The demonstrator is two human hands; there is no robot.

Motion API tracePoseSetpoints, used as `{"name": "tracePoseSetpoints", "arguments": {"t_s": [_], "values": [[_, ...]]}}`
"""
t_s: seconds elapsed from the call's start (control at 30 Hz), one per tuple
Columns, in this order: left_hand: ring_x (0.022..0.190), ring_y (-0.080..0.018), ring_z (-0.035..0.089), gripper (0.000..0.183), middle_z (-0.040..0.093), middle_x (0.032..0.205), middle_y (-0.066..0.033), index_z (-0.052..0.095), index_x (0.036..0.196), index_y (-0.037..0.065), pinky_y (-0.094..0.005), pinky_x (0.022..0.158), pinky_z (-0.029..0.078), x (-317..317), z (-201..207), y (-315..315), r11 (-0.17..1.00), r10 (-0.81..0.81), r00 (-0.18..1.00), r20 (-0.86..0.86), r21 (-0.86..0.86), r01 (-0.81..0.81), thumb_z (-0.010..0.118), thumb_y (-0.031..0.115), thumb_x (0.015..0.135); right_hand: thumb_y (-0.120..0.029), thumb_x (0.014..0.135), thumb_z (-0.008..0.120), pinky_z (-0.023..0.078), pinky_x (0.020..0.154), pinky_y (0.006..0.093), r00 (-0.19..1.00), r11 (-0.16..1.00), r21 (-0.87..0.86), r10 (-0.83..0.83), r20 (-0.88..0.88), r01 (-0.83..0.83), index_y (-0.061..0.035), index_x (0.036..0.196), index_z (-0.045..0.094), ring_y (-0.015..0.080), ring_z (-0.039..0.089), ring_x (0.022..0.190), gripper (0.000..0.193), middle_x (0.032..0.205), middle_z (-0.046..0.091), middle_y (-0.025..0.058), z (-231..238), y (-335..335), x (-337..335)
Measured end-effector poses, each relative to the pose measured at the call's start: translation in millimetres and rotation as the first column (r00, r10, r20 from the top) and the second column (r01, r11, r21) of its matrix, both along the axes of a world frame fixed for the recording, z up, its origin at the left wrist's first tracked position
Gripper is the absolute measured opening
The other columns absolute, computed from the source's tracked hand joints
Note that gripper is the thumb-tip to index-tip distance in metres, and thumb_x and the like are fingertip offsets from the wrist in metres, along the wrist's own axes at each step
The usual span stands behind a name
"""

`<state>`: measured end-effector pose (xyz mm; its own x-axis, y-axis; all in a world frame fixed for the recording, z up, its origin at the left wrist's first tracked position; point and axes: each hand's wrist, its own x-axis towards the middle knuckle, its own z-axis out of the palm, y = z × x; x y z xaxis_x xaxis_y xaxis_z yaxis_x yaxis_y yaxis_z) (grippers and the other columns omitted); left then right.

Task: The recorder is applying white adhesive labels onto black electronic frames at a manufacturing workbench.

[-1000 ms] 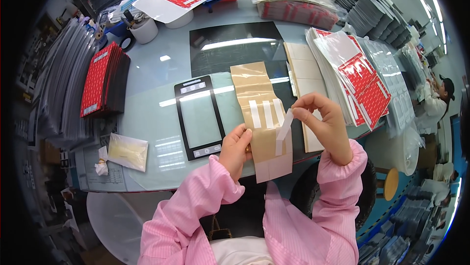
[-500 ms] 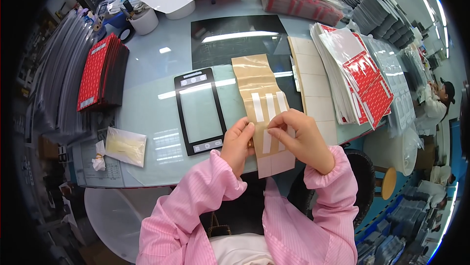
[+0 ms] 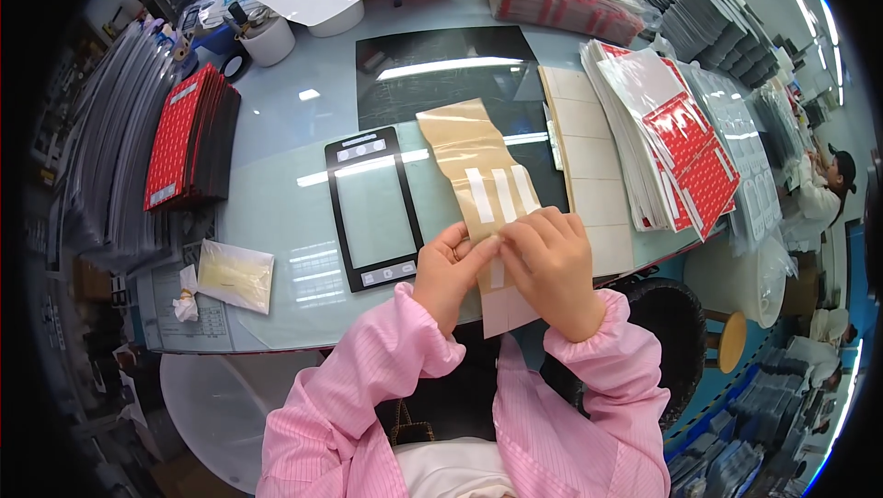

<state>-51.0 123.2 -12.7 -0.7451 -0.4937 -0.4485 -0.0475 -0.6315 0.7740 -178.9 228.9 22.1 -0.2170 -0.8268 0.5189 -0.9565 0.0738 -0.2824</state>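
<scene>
A brown, glossy backing sheet with several white adhesive strips is held at a slant over the table's near edge. My left hand is closed on its left side, the thumb pressing on top. Thumb and fingers of my right hand pinch together at the sheet's surface, close against my left thumb. Whether a strip's edge is between those fingers is hidden. Just left of the sheet lies a black-framed panel with a pale window and grey markings at both ends.
A black sheet lies farther back, beside a pale board. Red and white sheets are stacked at right; red-topped panels stand at left. A clear packet rests near the front left. A white pot holds tools.
My right hand has moved left and now meets my left thumb at the sheet. The sheet's far end has swung left and tilts more.
</scene>
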Motion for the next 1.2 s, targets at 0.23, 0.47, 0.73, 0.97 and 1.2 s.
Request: {"name": "tracePoseSetpoints", "arguments": {"t_s": [0.23, 0.47, 0.73, 0.97, 1.2], "values": [[0.104, -0.0129, 0.07, 0.043, 0.075, 0.117, -0.011, 0.059, 0.138, -0.002, -0.0261, 0.09, 0.055, -3, 6, -2, 0.997, 0.068, 0.995, -0.076, 0.049, -0.065, 0.071, 0.008, 0.097, -0.014, 0.073, 0.085, 0.047, 0.082, 0.0388, 0.981, 0.98, 0.051, -0.189, -0.04, 0.191, -0.0071, 0.13, 0.066, 0.0285, 0.062, 0.098, 0.061, 0.112, 0.064, 0.0105, 6, 9, 7], [0.107, -0.0129, 0.069, 0.048, 0.073, 0.121, -0.0105, 0.053, 0.147, 0.003, -0.0279, 0.094, 0.055, -14, 31, -14, 0.935, 0.161, 0.954, -0.252, -0.271, -0.23, 0.063, -0.001, 0.1, -0.006, 0.086, 0.08, 0.051, 0.083, 0.0316, 0.749, 0.983, -0.052, -0.099, 0.656, 0.176, -0.0024, 0.159, 0.029, 0.018, 0.066, 0.098, 0.089, 0.104, 0.069, 0.0077, -15, 36, -6], [0.137, -0.027, 0.054, 0.076, 0.054, 0.15, -0.021, 0.029, 0.163, 0.008, -0.0416, 0.115, 0.041, -42, 21, -35, 0.778, 0.323, 0.875, -0.361, -0.426, -0.462, 0.057, -0.011, 0.095, 0.001, 0.095, 0.064, 0.05, 0.05, 0.025, 0.377, 0.988, 0.151, -0.146, 0.915, 0.017, 0.0014, 0.16, 0.02, 0.0087, 0.061, 0.063, 0.078, 0.076, 0.063, 0.0046, -25, 26, -27], [0.146, -0.0365, 0.044, 0.064, 0.052, 0.152, -0.0181, 0.054, 0.146, 0.006, -0.0526, 0.119, 0.034, 29, 9, 16, 0.014, -0.244, 0.948, 0.206, -0.976, 0.216, 0.074, 0.005, 0.086, -0.008, 0.094, 0.069, 0.048, 0.045, 0.0289, 0.516, 0.928, 0.369, -0.341, 0.786, 0.051, 0.0028, 0.158, 0.024, 0.0149, 0.061, 0.047, 0.079, 0.066, 0.063, 0.007, -13, 24, -33], [0.148, -0.0336, 0.042, 0.067, 0.052, 0.154, -0.0119, 0.057, 0.143, 0.007, -0.0558, 0.12, 0.032, 38, -14, 29, -0.233, -0.172, 0.909, 0.381, -0.912, 0.338, 0.081, 0.025, 0.083, -0.016, 0.096, 0.069, 0.052, 0.059, 0.035, 0.911, 0.92, 0.133, -0.385, 0.147, 0.368, 0.0026, 0.111, 0.07, 0.0208, 0.07, 0.063, 0.024, 0.072, 0.07, 0.014, -15, 16, -110]]}}
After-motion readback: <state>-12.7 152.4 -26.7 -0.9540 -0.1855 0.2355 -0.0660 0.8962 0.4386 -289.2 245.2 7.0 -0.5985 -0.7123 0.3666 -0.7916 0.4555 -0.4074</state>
